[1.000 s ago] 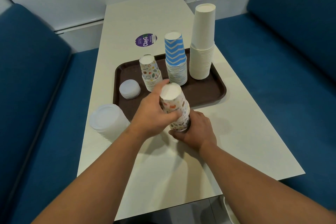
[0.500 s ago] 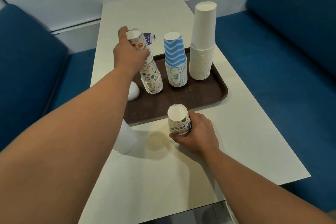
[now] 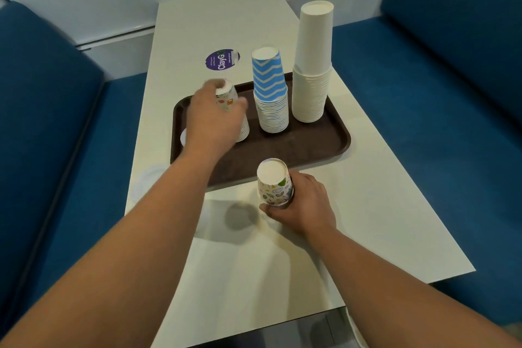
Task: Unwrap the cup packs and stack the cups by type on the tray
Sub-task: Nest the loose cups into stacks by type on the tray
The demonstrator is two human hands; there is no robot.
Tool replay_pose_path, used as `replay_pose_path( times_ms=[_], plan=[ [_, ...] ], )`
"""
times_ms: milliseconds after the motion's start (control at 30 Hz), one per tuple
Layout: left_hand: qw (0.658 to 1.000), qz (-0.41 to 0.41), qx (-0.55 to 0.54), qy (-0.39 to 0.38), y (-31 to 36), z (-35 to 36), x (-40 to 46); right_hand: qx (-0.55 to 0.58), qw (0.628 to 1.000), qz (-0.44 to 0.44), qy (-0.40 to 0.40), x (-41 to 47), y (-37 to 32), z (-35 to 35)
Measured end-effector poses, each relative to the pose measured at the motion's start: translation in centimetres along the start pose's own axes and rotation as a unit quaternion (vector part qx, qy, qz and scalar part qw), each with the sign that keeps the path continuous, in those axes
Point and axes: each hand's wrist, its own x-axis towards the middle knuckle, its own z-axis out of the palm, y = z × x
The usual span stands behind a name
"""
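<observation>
A brown tray [image 3: 316, 147] on the cream table holds three upside-down stacks: plain white cups [image 3: 312, 65], blue zigzag cups [image 3: 269, 93] and colourful printed cups [image 3: 226, 99]. My left hand [image 3: 211, 118] grips the printed stack on the tray, covering most of it. In front of the tray, a short stack of printed cups [image 3: 274, 182] stands upside down on the table, and my right hand [image 3: 303, 206] holds it at its base.
A purple round sticker [image 3: 222, 59] lies on the table behind the tray. White lids show at the tray's left edge [image 3: 183, 137] and at the table's left edge [image 3: 147, 181], mostly behind my left arm. Blue bench seats flank the table.
My left hand has carried printed cups from the table stack to the tray and lowered them onto the printed stack. The stack under my right hand is shorter.
</observation>
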Motion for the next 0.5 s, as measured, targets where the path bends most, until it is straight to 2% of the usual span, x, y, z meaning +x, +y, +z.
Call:
replay_pose_path(
  times_ms=[100, 167, 267, 367, 500],
  plan=[
    [0.985, 0.016, -0.026, -0.169, -1.1, 0.7, -5.6, -0.008, 1.000, 0.001, -0.015, 0.2, 0.0, 0.0],
    [0.970, 0.023, 0.003, -0.241, -2.8, 1.6, -7.7, -0.003, 1.000, 0.002, -0.010, 0.1, -0.1, -0.1],
    [0.968, -0.014, -0.008, -0.250, -4.1, 2.7, -8.9, 0.013, 1.000, -0.001, -0.009, -0.3, -0.1, -0.4],
    [0.973, -0.037, -0.038, -0.223, -4.5, 3.2, -9.3, 0.020, 1.000, -0.005, -0.016, -0.3, -0.2, -0.7],
    [0.967, -0.115, -0.154, -0.167, -5.1, 3.3, -9.0, -0.008, 1.000, -0.006, -0.016, -0.1, -0.1, -0.6]
  ],
)
